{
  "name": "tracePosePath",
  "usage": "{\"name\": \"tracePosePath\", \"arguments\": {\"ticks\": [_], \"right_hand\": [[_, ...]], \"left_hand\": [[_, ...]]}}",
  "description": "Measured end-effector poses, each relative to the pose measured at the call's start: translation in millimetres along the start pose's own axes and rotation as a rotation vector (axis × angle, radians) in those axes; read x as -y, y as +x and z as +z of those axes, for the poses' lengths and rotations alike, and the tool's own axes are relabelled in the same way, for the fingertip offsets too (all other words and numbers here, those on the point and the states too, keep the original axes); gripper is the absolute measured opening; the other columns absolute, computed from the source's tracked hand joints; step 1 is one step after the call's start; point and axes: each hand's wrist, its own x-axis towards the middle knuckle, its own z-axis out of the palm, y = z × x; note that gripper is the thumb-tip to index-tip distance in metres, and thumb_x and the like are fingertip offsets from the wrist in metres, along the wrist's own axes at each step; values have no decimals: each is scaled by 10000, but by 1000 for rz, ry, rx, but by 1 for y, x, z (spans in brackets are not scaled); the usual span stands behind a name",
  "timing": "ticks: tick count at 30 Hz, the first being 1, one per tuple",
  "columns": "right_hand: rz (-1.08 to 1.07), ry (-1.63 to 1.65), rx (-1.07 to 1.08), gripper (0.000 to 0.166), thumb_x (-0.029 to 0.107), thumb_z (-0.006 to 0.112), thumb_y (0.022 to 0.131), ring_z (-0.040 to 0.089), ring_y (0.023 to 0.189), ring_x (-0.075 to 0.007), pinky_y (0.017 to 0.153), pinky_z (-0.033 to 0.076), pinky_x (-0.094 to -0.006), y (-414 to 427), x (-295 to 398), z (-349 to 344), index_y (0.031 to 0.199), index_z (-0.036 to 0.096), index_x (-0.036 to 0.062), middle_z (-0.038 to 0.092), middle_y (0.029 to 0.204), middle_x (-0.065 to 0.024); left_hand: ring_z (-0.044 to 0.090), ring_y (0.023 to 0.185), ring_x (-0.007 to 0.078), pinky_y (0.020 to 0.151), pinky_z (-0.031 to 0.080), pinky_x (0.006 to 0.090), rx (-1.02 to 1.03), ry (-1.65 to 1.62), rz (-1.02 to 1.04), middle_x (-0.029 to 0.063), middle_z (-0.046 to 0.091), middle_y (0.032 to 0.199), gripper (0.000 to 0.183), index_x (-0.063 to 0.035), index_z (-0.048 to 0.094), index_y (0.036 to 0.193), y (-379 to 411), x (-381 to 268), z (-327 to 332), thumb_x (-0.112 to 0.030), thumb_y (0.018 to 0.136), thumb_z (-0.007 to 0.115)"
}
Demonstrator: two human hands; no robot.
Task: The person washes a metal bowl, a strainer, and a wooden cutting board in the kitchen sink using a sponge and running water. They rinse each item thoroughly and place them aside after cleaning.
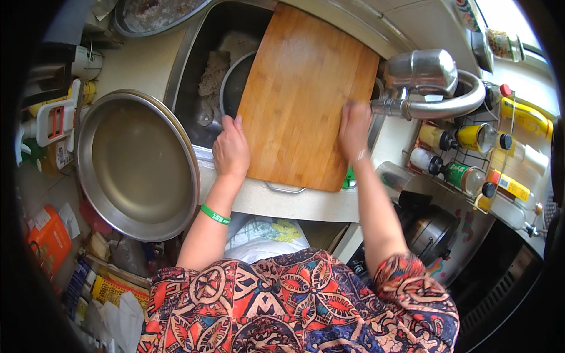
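Note:
A rectangular wooden cutting board [304,97] lies tilted across the sink [187,119], over part of a round metal pot or basin [225,86] standing in it. My left hand [231,148] grips the board's left edge near its lower corner. My right hand [355,130], slightly blurred, is curled at the board's right edge, right by the spout of the metal faucet [441,106]. Whether it pinches the edge or holds something small is hidden. A crumpled greyish cloth [214,84] lies in the sink left of the pot.
Large stacked metal basins [137,163] stand left of the sink. Another metal basin [159,15] with contents sits at the far left. To the right, a wire rack [463,154] holds several bottles, with a dark pot [430,234] below. A glass jar [503,44] stands by the window.

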Motion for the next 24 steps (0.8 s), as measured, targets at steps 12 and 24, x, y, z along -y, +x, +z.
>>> {"name": "tracePosePath", "arguments": {"ticks": [12, 24], "right_hand": [[41, -55, -67, 68, 51, 523, 890, 472, 908, -392, 786, 378, -451, -38, -8, -6, 935, 508, 2, 513, 937, -215], [84, -141, 148, 70, 150, 548, 861, 481, 908, -329, 752, 372, -463, -58, 6, -20, 879, 546, 83, 526, 932, -142]], "left_hand": [[586, 727, 497, 648, 452, 567, -45, 17, 30, 291, 612, 725, 359, -7, 470, 902, 3, 2, 2, -328, 1014, 355], [581, 799, 514, 707, 452, 573, -28, 33, -17, 302, 626, 817, 410, -12, 495, 948, 5, 0, 6, -377, 1015, 321]]}}
